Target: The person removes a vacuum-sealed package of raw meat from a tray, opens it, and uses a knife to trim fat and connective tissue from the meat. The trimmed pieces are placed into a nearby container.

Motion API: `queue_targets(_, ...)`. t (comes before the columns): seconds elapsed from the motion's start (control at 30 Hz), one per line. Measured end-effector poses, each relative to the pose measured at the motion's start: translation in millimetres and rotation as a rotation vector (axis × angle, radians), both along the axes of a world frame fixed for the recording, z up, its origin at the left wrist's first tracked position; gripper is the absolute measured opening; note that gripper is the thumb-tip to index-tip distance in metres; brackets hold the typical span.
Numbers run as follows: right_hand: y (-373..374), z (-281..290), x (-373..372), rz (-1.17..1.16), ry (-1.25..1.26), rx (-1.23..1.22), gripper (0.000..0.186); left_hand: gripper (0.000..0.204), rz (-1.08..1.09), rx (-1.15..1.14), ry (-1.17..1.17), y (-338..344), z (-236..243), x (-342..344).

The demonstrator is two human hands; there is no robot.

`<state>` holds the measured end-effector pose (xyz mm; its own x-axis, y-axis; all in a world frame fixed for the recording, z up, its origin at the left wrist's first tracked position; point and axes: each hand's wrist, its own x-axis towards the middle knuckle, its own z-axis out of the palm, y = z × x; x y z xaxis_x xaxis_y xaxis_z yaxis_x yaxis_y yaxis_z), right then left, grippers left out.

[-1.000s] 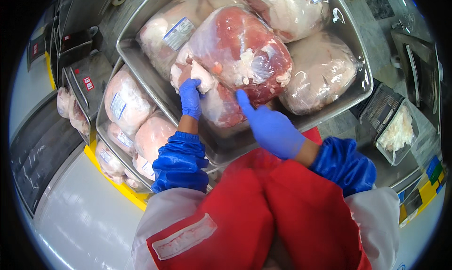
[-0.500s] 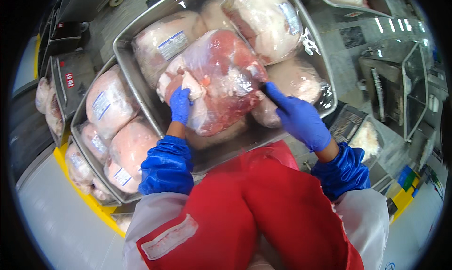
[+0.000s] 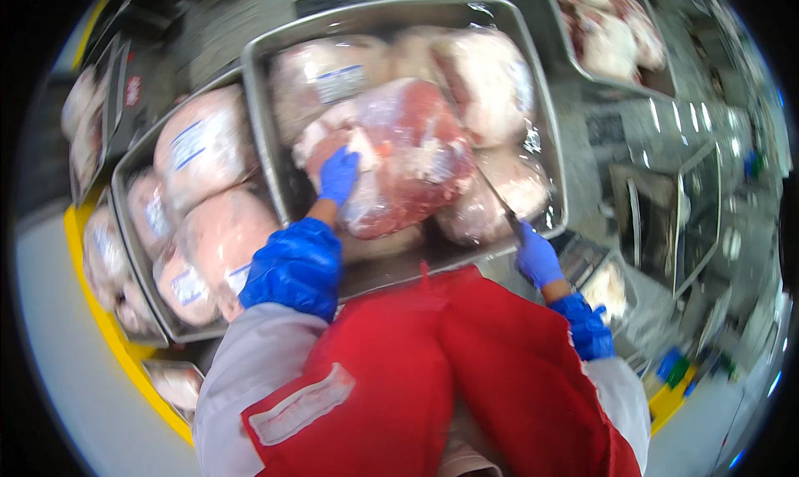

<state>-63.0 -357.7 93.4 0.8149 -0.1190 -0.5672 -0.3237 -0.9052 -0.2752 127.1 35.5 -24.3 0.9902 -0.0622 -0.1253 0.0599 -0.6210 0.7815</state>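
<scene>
A large cut of red meat with white fat [image 3: 416, 165] rests on top of several plastic-wrapped, labelled pieces of meat in a deep metal tub [image 3: 399, 4]. My left hand [image 3: 339, 177], in a blue glove, grips the fatty left part of the cut, its fingers curled against it. In my blue-gloved right hand [image 3: 538, 255] is a knife [image 3: 497, 196]. Its blade slants up and left across a wrapped piece [image 3: 499, 206], the tip close to the cut's right edge. Whether the tip touches the meat I cannot tell.
On the left a second metal tub [image 3: 137, 256] holds more wrapped pieces, beside a yellow edge [image 3: 108, 327]. Another tub [image 3: 574, 65] of meat stands at the upper right. White trimmings [image 3: 607, 294] lie in a container beyond my right hand. Farther right is a metal-framed box [image 3: 657, 219].
My right hand has drawn the knife back from the cut, down and to the right, and the blade now shows. My left hand keeps its place on the meat. The whole view has shifted.
</scene>
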Motion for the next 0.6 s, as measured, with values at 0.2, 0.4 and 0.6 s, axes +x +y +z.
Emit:
queue_targets(0.2, 83, 139, 103, 0.36, -0.31, -0.13, 0.032, 0.025, 0.106, -0.108, 0.052, -9, 53, -31)
queue_targets(0.4, 262, 193, 163, 0.84, -0.532, 0.424, 0.032, 0.022, 0.231, -0.179, 0.21, 37, 51, -117)
queue_targets(0.6, 441, 146, 200, 0.653, -0.703, 0.966, 0.017, 0.018, 0.352, -0.262, 0.306, 60, 55, -174)
